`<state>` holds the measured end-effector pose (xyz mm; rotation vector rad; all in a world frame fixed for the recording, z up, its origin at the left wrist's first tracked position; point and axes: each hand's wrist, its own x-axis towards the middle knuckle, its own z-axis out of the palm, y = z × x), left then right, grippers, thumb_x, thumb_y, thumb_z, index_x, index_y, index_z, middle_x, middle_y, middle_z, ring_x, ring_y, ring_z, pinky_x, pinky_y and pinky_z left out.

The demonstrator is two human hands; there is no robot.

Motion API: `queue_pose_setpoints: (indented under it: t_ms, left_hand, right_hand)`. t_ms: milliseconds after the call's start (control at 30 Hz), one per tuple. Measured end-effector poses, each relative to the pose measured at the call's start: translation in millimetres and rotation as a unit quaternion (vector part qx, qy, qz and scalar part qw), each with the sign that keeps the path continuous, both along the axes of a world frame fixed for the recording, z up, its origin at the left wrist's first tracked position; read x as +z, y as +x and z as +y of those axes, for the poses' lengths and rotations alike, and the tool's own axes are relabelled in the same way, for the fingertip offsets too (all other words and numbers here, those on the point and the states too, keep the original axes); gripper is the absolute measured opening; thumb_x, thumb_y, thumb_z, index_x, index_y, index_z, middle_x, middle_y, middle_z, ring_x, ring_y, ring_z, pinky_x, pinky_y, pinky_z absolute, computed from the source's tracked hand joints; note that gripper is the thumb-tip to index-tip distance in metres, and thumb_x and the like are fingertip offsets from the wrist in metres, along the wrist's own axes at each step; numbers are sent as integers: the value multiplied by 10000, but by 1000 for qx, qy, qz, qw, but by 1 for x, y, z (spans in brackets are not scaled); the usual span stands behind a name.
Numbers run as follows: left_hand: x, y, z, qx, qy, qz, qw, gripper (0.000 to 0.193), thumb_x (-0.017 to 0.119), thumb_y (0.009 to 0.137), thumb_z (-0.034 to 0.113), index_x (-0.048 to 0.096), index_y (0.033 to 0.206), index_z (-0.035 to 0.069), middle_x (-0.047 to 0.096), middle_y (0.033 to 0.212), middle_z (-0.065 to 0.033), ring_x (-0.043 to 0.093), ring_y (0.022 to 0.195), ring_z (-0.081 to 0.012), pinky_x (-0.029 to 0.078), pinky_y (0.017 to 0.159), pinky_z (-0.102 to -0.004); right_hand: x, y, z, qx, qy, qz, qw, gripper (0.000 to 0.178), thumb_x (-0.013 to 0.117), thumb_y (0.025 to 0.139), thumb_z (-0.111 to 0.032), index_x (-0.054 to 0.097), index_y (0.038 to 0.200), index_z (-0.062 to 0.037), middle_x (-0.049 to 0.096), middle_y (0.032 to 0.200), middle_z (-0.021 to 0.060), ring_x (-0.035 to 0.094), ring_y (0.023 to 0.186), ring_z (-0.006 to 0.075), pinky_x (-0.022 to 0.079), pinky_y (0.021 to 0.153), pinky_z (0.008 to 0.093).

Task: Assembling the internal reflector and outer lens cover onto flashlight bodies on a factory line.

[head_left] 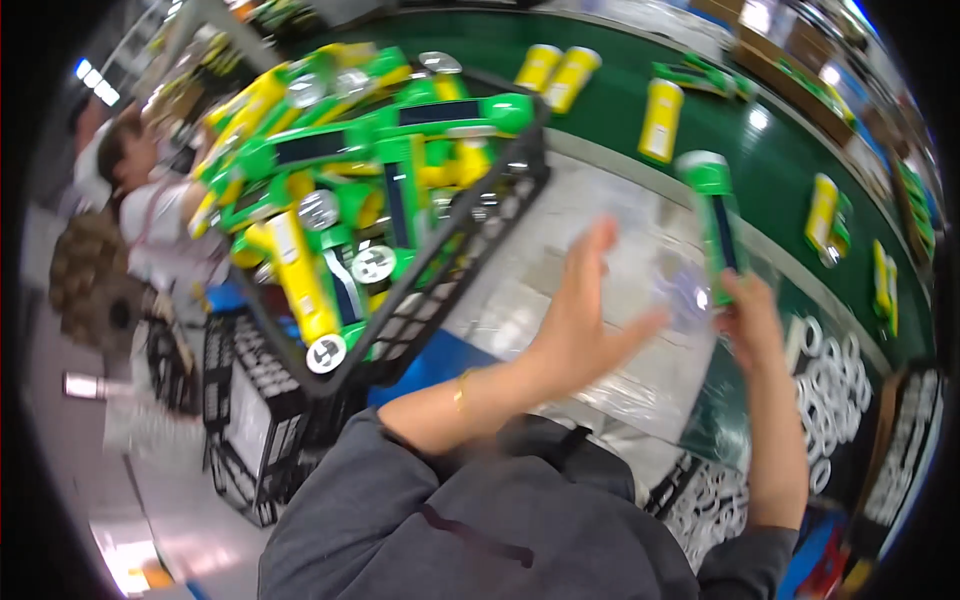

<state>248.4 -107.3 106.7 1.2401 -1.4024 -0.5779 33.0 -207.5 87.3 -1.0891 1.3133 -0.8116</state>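
Observation:
My right hand point(746, 318) grips the lower end of a green solar flashlight point(718, 215) with a long dark panel along its side. The flashlight stands nearly upright in the view. A transparent round part point(688, 288) shows beside its lower end; blur hides whether they are joined. My left hand point(585, 335) is open, fingers and thumb spread, with nothing in it. It hovers over the pale, plastic-covered work surface point(510, 290), between the flashlight and a black crate point(450, 265). Green and yellow flashlights point(320, 145) are heaped in that crate, several showing transparent domed ends.
Along the far side runs a green conveyor belt point(620, 110) carrying yellow flashlights point(660, 120) and green ones. White rings point(830, 385) lie in piles at the right. More black crates point(250, 420) stand at lower left, near another person point(155, 205).

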Motion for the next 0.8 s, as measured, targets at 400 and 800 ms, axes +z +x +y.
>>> queue_pose_setpoints:
  t_ms: [400,800]
  left_hand:
    - [44,255,115,413,314,-400,756,619,702,815,194,380,1290,-39,632,970,-160,638,814,-237,500,704,-334]
    - [79,60,92,69,-122,174,975,777,743,724,-19,303,1364,27,574,1042,-131,615,989,-294,521,817,-389]
  right_hand:
    - [-41,-14,-110,-76,-494,368,784,523,637,875,-259,462,1300,-10,563,1114,157,546,1033,216,452,846,336]
    - [39,104,154,280,-106,-353,886,1083,785,737,-297,15,1486,-151,365,1391,164,550,1128,306,537,770,372]
